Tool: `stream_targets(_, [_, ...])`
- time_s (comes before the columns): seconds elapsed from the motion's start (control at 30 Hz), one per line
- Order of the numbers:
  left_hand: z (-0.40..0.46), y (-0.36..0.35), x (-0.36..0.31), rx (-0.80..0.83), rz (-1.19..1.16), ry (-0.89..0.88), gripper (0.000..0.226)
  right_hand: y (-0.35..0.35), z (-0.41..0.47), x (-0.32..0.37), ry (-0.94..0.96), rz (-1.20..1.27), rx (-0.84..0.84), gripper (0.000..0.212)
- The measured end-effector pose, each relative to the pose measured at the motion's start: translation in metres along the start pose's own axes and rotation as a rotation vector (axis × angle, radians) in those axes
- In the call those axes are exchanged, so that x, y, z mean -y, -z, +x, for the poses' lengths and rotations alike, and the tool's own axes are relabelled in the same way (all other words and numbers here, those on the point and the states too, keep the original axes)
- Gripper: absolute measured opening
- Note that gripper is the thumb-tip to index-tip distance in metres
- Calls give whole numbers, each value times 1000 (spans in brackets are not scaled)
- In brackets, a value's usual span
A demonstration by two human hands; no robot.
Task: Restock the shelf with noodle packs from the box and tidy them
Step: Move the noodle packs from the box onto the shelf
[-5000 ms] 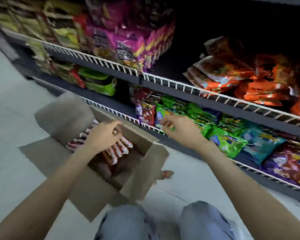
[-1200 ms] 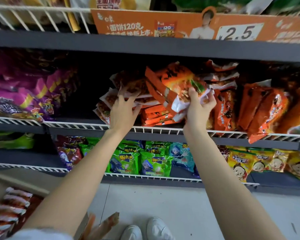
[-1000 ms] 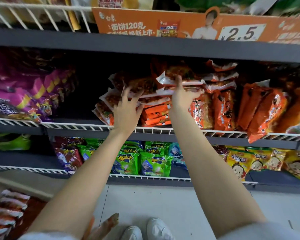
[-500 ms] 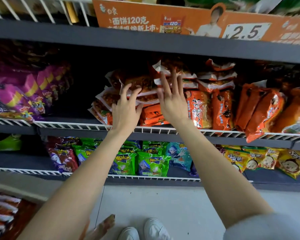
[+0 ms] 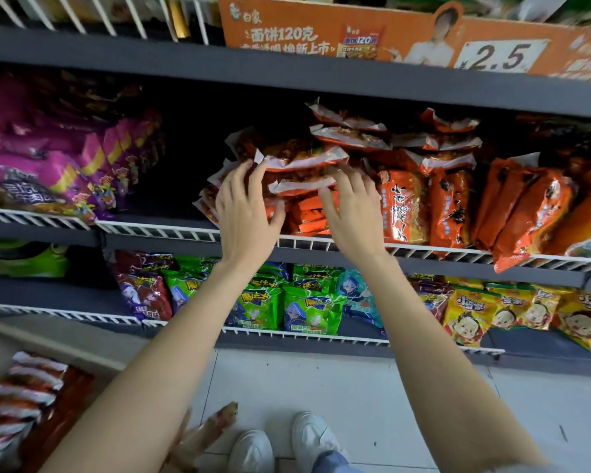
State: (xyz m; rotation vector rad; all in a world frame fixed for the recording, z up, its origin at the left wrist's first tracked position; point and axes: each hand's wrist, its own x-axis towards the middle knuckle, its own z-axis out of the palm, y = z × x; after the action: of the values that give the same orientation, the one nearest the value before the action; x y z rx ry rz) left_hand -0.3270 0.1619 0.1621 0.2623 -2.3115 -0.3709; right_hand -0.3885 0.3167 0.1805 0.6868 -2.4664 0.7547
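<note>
Orange crinkly plastic noodle packs [image 5: 301, 165] are lying flat in a loose stack on the middle dark shelf with the white wire front rail [image 5: 171, 230], and you are bracketing that stack from both sides. Your left hand [image 5: 246, 206] is cupping its left edge, fingers [image 5: 253, 172] spread wide and touching the wrappers; your right hand [image 5: 352, 213] is pressing the right edge with straight fingers, gripping nothing. Flat palms are probably squaring slippery packs better than a pinch would. More packs are waiting in the brown cardboard box [image 5: 48, 339] at lower left, so restocking looks unfinished.
</note>
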Motion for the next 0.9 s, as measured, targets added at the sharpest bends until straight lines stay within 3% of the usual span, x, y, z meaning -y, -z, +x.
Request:
stream_targets(0.2, [-57,93,48,-11,-124,-99,36,6,-85,86,173,128,-9,28])
stream_targets(0.33, [-115,163,116,173,-90,-68,26,-14,-113,164,364,146,89,17])
stream_targets(0.43, [-161,211,175,512,-11,192,17,-42,-128,223,401,176,445,21])
stream_targets(0.53, [-205,247,222,668,106,429,22,-91,-146,265,521,53,712,26])
stream_targets(0.6, [-234,257,251,632,143,537,25,-127,-159,287,599,4,841,30])
stream_targets(0.7, [-276,259,293,485,118,737,51,-182,-180,307,674,15,985,37])
stream_targets(0.83, [-325,247,350,405,239,1020,44,-256,-202,326,749,14,1065,47])
stream_targets(0.9, [-337,238,372,385,312,1077,51,-288,-209,337,762,18,1078,48])
